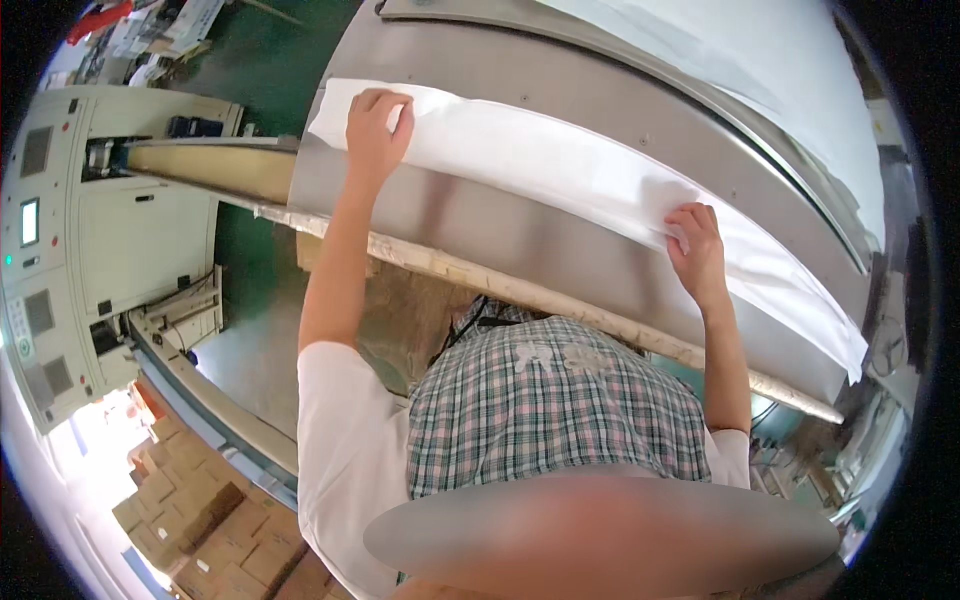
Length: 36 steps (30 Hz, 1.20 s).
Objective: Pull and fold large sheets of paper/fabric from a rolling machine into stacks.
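A long strip of white cloth (pixel 540 150) lies across the grey metal table (pixel 480 205) in front of me, folded along its length. Near the strip's left end, my left hand (pixel 378 130) has its fingers curled and its thumb and forefinger meeting on the cloth. Farther right, my right hand (pixel 697 240) pinches the cloth's near side between thumb and bent fingers. Slight wrinkles run through the cloth beside the right hand, and its right end reaches toward the table's far right corner.
Behind the strip, a raised metal bar (pixel 640 62) crosses the table, with more white material (pixel 760 70) beyond it. A pale rail (pixel 450 265) runs along the near edge. At left stands a cream machine cabinet (pixel 150 240); cardboard boxes (pixel 190 500) are stacked at lower left.
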Each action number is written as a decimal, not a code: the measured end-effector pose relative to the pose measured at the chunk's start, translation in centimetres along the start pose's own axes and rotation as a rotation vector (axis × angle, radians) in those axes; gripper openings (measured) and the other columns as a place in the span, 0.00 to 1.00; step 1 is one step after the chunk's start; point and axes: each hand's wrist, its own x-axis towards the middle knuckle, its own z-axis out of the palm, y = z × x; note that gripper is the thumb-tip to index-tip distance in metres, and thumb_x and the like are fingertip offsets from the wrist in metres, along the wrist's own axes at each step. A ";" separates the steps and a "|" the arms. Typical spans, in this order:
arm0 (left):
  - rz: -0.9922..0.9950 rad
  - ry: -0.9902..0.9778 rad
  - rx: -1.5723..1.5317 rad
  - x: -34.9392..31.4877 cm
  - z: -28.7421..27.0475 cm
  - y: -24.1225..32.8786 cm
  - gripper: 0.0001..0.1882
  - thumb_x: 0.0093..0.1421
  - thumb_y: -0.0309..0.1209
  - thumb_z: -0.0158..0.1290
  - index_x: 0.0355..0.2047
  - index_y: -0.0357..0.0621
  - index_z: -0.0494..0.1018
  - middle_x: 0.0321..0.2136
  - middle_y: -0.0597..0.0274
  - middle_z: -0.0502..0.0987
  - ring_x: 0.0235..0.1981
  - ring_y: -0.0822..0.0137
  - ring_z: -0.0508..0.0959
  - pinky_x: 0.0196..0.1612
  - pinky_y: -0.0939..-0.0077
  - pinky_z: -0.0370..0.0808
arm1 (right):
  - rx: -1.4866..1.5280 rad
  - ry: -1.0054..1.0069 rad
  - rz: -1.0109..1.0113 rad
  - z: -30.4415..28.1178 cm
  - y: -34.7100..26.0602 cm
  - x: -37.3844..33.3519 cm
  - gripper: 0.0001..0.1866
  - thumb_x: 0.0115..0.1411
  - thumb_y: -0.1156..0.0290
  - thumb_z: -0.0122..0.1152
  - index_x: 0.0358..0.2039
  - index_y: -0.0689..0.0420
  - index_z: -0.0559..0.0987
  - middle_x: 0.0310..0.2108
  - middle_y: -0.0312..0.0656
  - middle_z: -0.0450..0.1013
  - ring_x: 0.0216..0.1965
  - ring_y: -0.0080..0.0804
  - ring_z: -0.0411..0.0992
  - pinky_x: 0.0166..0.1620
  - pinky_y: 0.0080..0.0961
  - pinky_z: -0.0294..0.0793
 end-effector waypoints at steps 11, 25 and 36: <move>-0.197 -0.479 0.273 -4.5 3.2 -8.3 0.14 0.56 0.35 0.43 0.23 0.38 0.71 0.22 0.46 0.72 0.26 0.47 0.72 0.32 0.57 0.67 | -0.374 0.055 0.338 -2.5 5.0 -5.5 0.20 0.33 0.83 0.56 0.32 0.56 0.70 0.37 0.43 0.64 0.43 0.43 0.61 0.47 0.35 0.60; -0.450 -0.188 0.528 -6.9 -2.7 -8.6 0.18 0.59 0.41 0.41 0.29 0.39 0.72 0.26 0.49 0.74 0.29 0.49 0.72 0.32 0.57 0.68 | -0.366 0.128 0.088 -8.7 14.7 -7.6 0.16 0.36 0.79 0.56 0.29 0.57 0.66 0.32 0.43 0.62 0.38 0.43 0.62 0.41 0.32 0.66; -0.532 -0.454 0.732 -6.3 5.4 3.7 0.27 0.60 0.54 0.30 0.46 0.51 0.69 0.52 0.61 0.64 0.54 0.52 0.59 0.49 0.47 0.58 | -0.280 -0.151 0.156 -14.2 20.4 -11.0 0.19 0.37 0.80 0.57 0.33 0.55 0.67 0.37 0.44 0.61 0.37 0.41 0.67 0.35 0.35 0.70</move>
